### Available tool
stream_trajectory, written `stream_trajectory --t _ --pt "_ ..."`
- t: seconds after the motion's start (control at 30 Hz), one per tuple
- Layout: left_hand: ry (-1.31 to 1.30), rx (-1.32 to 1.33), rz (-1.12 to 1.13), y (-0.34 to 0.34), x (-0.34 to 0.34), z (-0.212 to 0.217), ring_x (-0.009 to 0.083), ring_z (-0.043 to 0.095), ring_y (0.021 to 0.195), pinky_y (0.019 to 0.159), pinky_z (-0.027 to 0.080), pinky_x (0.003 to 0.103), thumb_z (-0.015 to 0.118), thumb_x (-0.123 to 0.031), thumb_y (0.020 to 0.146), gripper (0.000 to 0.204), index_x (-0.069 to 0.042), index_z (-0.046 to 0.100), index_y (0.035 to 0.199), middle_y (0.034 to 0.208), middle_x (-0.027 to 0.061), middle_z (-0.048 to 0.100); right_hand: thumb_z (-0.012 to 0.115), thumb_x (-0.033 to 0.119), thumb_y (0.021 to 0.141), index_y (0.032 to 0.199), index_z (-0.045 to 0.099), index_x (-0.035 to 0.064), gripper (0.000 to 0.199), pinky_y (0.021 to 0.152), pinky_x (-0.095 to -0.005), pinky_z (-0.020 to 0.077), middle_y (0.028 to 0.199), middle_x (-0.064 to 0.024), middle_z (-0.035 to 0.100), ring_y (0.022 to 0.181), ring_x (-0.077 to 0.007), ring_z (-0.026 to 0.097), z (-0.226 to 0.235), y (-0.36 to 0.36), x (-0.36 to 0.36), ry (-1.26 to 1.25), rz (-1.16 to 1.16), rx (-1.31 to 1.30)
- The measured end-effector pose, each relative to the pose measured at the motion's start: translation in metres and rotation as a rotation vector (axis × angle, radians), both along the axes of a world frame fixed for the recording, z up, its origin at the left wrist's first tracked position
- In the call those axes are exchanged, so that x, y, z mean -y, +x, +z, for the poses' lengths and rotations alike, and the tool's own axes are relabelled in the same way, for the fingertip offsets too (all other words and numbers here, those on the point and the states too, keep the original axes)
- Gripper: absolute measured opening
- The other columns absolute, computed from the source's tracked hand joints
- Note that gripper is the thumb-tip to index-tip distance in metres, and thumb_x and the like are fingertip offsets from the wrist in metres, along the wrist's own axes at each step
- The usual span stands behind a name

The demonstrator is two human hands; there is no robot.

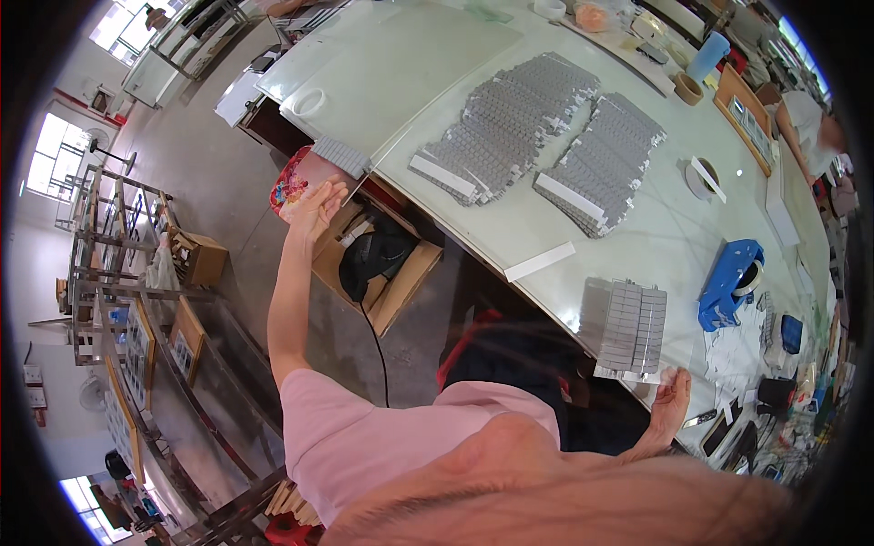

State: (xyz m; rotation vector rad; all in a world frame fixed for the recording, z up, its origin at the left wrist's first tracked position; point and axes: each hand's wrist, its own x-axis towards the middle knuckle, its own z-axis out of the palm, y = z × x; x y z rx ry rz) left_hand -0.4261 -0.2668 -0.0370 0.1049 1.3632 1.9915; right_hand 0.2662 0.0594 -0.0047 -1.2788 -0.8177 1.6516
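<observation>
Right hand (672, 398) nearer: fingers curled almost together at right end of white strip (621, 374); firm hold, can't tell. Grey strips (636, 323) lie leftward and beyond those fingers, long axis running away. Left hand (319, 206) well apart, fingers nearly straight, beside red patterned thing (289, 186); grip unclear.

Pale pink top (364, 437) — short-sleeved, bare forearms (290, 291)

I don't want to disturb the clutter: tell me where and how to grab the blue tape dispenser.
Probably take the blue tape dispenser by its long body, from the left: that flank is exposed, while the tape roll sits on its right.
</observation>
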Motion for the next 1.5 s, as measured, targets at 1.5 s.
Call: stream_trajectory --t 1.5 --pt "-0.773 -1.219 -0.139 0.099 -0.161 0.110 0.0079 0.052 0.068 0.062 0.044 0.023 0.053 -0.023 0.098 0.023 -0.002 0.060 0.092 0.073 -0.0019 0.054 0.055 0.029 0.097 0.098 0.062 0.0078 0.022 0.056 -0.0183 0.0458 0.080 -0.0026 0.067 0.072 -0.0109 0.065 0.012 -0.113 -0.165 -0.080 0.444 0.025"
